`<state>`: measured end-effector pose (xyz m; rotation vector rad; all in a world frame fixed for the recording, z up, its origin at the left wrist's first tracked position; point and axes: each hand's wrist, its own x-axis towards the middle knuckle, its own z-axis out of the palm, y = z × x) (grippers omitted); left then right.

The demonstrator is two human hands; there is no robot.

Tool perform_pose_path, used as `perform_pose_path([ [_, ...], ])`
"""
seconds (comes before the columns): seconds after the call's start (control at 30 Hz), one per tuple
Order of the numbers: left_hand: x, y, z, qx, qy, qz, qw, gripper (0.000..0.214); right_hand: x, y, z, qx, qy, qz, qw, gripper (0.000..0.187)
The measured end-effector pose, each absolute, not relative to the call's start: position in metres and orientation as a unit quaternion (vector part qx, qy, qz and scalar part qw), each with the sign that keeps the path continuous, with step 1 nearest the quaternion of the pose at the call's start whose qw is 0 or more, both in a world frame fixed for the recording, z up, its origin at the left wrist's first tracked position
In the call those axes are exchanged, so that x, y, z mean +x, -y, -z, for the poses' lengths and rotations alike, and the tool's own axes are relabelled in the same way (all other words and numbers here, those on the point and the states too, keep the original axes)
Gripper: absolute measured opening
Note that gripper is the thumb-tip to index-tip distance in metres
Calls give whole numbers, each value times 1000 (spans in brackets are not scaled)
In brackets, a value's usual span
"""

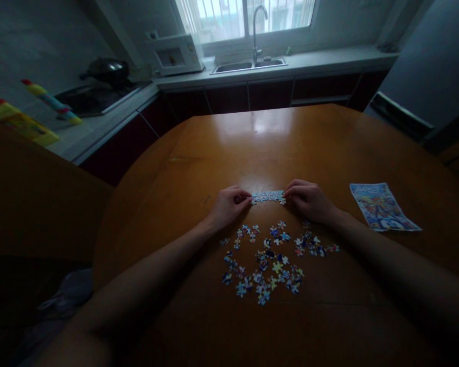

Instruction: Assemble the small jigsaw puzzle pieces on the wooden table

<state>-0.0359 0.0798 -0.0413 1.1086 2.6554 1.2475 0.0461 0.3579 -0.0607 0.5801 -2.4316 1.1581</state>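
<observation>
A narrow strip of joined jigsaw puzzle pieces [268,195], pale blue and white, lies across the middle of the wooden table [229,153]. My left hand [229,205] pinches the strip's left end between thumb and fingers. At the opposite end, my right hand [308,200] has its fingers closed on the strip's right edge. A piece or two stick out below the strip at each end. Nearer to me, many loose puzzle pieces [263,265] are scattered between my forearms. The fingertips partly cover both ends of the strip.
A creased picture sheet [382,206] rests on the table beyond my right forearm. Past the far table edge stand a counter with a sink [248,66], a white microwave [177,54], and a stove with a dark wok [109,70]. Cleaning bottles [51,102] are at the left.
</observation>
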Motion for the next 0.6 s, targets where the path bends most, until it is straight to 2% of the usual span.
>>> perform_pose_path([
  [0.3,-41,-74,50,465,-790,-398,23,13,47,-359,61,212,864,-417,185,27],
  [0.6,-36,-75,45,457,-796,-395,51,15,46,-357,58,208,861,-424,188,27],
])
